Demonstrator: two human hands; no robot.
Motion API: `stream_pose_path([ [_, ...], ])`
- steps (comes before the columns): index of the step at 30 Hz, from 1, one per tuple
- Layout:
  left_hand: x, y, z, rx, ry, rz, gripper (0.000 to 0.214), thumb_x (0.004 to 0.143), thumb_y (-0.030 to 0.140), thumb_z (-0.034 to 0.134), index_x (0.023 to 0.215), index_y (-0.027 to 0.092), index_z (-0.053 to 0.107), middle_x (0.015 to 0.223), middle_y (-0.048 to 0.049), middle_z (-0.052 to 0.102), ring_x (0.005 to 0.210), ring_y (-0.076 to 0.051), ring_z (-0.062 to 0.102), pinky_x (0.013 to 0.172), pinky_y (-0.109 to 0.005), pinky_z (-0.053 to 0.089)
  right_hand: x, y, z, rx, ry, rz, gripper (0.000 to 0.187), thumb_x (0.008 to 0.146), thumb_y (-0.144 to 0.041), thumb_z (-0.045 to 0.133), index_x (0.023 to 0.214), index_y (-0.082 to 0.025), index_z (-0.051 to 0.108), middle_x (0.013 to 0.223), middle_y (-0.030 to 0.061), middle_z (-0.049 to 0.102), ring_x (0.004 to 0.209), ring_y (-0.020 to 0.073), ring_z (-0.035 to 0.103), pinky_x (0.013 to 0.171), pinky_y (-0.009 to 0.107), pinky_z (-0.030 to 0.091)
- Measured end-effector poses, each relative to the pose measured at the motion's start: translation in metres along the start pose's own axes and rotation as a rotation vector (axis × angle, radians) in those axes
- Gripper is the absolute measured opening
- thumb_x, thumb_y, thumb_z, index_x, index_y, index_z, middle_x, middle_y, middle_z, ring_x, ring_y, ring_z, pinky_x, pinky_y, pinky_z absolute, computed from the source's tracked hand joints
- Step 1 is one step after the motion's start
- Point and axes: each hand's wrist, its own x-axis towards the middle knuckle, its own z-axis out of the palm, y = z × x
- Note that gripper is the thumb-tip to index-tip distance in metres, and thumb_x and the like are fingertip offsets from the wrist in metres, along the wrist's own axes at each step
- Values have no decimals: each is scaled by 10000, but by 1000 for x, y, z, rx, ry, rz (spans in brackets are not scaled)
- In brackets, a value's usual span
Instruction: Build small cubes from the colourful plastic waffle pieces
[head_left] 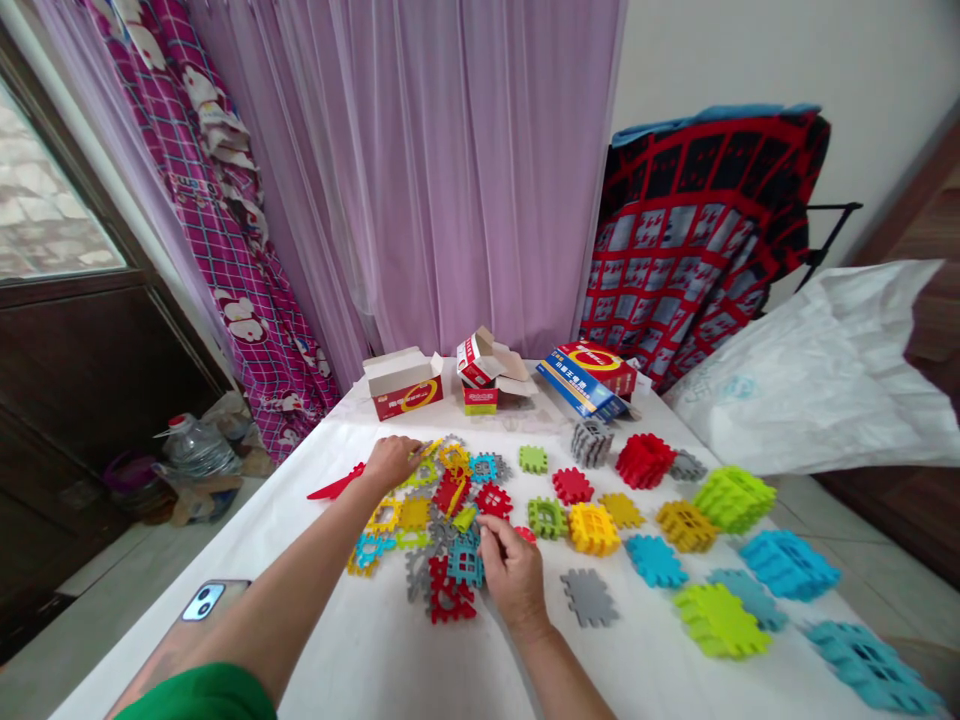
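Note:
My left hand stretches to the far side of a mixed pile of notched plastic building tiles, its fingers pinched at a thin yellow tile. My right hand is at the pile's right edge, fingers curled and thumb close to the forefinger. A small lime-green piece is at its fingertips. Just beside that hand lies a teal window tile. The pile also holds red tiles, yellow tiles and grey tiles, lying loosely over one another.
On the right are sorted stacks: red, grey, lime and blue. A single grey tile lies near my right wrist. Opened cardboard boxes line the back edge. A phone lies beneath my left arm.

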Motion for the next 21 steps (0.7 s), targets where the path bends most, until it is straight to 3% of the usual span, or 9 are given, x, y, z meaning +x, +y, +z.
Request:
stream_pose_path([
  [6, -6, -36, -18, -24, -62, -200, 376, 908, 367, 601, 1239, 191, 570, 1252, -89, 603, 1039, -222, 626, 866, -442, 543, 1, -2, 0, 2, 11, 2, 304, 889, -313, 476, 889, -181, 749, 642, 32, 718, 509, 136, 646, 583, 193, 537],
  [9, -7, -44, -24, 23, -59, -251, 379, 907, 366, 603, 1241, 189, 568, 1253, -91, 602, 1041, -223, 625, 867, -445, 542, 1, -3, 0, -2, 7, 0, 309, 891, -311, 468, 883, -181, 749, 643, 32, 719, 508, 135, 646, 580, 190, 535],
  [14, 0, -24, -20, 106, -5, -134, 376, 910, 367, 598, 1243, 195, 570, 1272, -93, 593, 1060, -226, 618, 883, -453, 535, 2, -2, 0, -19, -7, -4, 312, 893, -305, 465, 885, -180, 751, 624, 27, 711, 493, 131, 637, 562, 184, 525],
  [21, 24, -10, -15, 136, -167, -37, 372, 910, 368, 597, 1239, 195, 571, 1264, -92, 597, 1050, -223, 621, 877, -448, 538, 1, -1, 0, -23, -12, -5, 306, 897, -294, 461, 897, -184, 746, 654, 22, 717, 522, 124, 647, 568, 176, 515],
])
